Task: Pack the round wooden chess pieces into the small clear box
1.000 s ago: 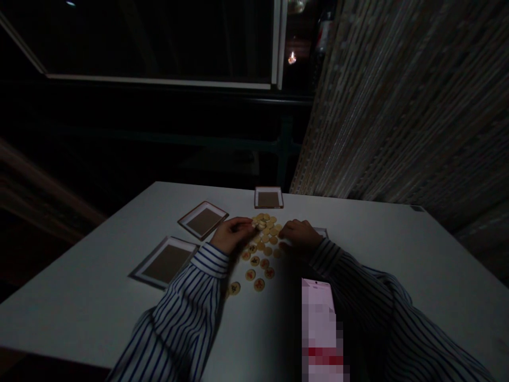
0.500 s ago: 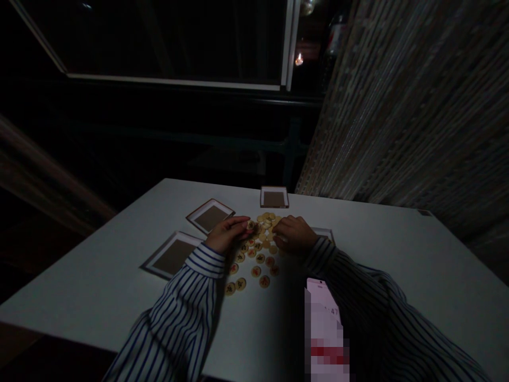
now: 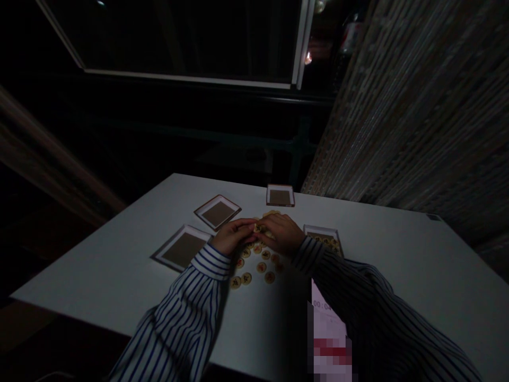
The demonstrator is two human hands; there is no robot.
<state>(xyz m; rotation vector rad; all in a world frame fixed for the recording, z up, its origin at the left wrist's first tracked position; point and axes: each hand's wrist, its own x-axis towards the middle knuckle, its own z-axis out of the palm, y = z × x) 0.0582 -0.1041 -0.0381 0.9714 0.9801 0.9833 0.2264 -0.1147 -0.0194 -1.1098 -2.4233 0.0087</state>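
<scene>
Over the middle of the white table (image 3: 254, 329), my left hand (image 3: 230, 237) pinches a round wooden xiangqi piece (image 3: 257, 228) with a dark character. My right hand (image 3: 283, 233) meets it there, its fingers curled against the same piece; whether they hold another one is hidden. Loose xiangqi pieces (image 3: 269, 277) with red or black characters lie below the hands. Some plain-faced pieces (image 3: 272, 213) show just past my right fingers. Much of the pile is covered by my hands.
Shallow box trays stand around: one near left (image 3: 158, 256), one farther left (image 3: 198, 211), one at the back (image 3: 280, 186). A right-hand tray (image 3: 338, 236) holds several pieces, partly behind my sleeve. A lit phone (image 3: 326, 318) lies by my right forearm. A string curtain (image 3: 382, 116) hangs at right.
My right hand has moved left from the pile to the piece in my left hand. The view has shifted slightly, showing pieces in the right-hand tray.
</scene>
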